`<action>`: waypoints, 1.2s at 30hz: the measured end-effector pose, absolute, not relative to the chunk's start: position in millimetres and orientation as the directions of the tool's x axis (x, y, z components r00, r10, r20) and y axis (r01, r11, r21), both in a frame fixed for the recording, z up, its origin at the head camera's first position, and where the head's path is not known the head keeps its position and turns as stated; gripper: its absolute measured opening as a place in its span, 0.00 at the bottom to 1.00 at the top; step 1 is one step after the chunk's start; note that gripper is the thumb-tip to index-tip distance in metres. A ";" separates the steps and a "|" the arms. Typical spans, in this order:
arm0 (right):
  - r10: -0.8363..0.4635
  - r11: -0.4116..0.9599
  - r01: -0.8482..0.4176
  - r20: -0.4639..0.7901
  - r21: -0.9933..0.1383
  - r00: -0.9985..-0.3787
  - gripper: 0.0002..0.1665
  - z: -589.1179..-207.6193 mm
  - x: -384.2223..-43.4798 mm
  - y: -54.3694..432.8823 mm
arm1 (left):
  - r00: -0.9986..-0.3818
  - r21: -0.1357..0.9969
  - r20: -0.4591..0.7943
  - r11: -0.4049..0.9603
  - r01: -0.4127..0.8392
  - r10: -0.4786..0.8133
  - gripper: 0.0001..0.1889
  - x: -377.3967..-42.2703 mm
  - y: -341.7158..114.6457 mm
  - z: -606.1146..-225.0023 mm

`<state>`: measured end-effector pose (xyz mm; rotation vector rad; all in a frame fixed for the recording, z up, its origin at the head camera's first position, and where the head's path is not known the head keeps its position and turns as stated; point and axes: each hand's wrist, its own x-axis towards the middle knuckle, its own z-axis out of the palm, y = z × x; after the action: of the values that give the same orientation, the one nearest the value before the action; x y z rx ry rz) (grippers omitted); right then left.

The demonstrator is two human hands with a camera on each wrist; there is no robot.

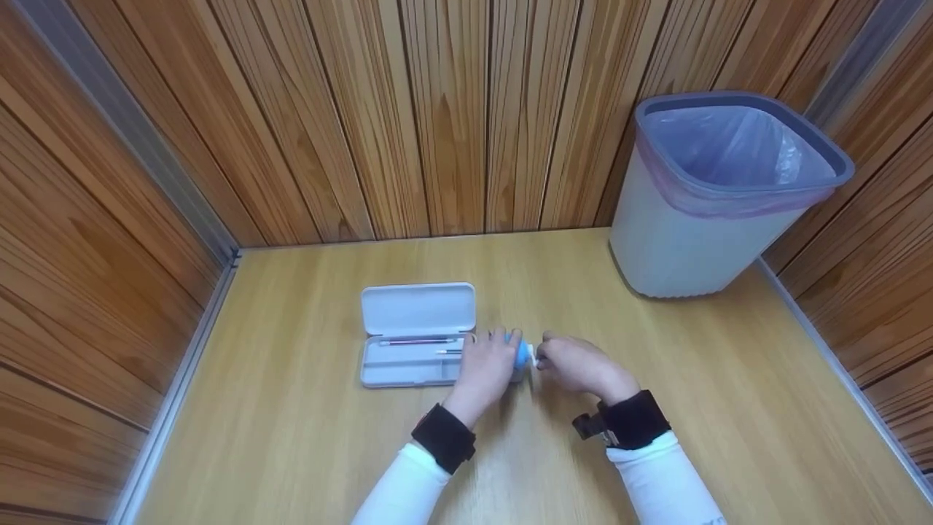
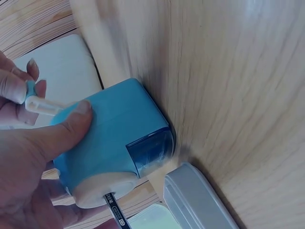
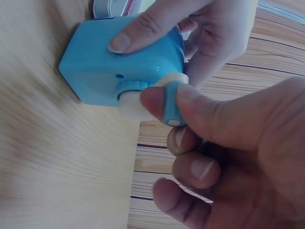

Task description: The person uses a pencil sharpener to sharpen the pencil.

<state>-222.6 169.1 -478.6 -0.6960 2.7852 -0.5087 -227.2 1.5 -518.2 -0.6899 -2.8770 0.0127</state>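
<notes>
A blue crank pencil sharpener [image 2: 112, 114] stands on the table, gripped by my left hand [image 1: 487, 363] with the thumb over one face and the fingers round the other side. From its cream front juts a dark pencil [image 2: 116, 210], its end in the hole. At the opposite end, my right hand [image 1: 582, 364] pinches the blue knob [image 3: 172, 106] of the white crank between thumb and forefinger. A dark see-through window [image 2: 151, 150] shows low on the sharpener's front. In the head view the left hand covers most of the sharpener.
An open grey pencil case [image 1: 397, 375] lies left of the sharpener, its lid [image 1: 418, 309] tipped back, with a slim purplish pencil or pen [image 1: 419, 342] inside. At the back right stands a white bin [image 1: 670, 240] with a lined grey rim. Wood-panelled walls bound the table.
</notes>
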 end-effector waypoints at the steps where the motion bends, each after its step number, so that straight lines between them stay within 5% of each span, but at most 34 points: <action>1: -0.488 0.828 -0.414 -0.123 -0.378 -0.864 0.07 -477.7 -223.0 169.4 | -0.874 -0.051 0.178 0.891 0.452 0.453 0.22 -227.3 1.3 -518.1; 18: -0.462 0.839 -0.427 -0.029 -0.338 -0.886 0.07 -474.5 -231.2 170.9 | -0.858 -0.078 0.200 0.881 0.467 0.473 0.22 -228.2 0.4 -522.0; 36: -0.383 0.868 -0.376 0.044 -0.325 -0.923 0.08 -473.9 -238.7 168.5 | -0.890 0.046 0.102 0.892 0.450 0.444 0.24 -231.8 1.2 -519.8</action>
<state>-238.7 168.5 -473.9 -0.6126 3.0151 -0.5169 -231.8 1.2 -519.8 -0.7028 -2.9687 -0.1050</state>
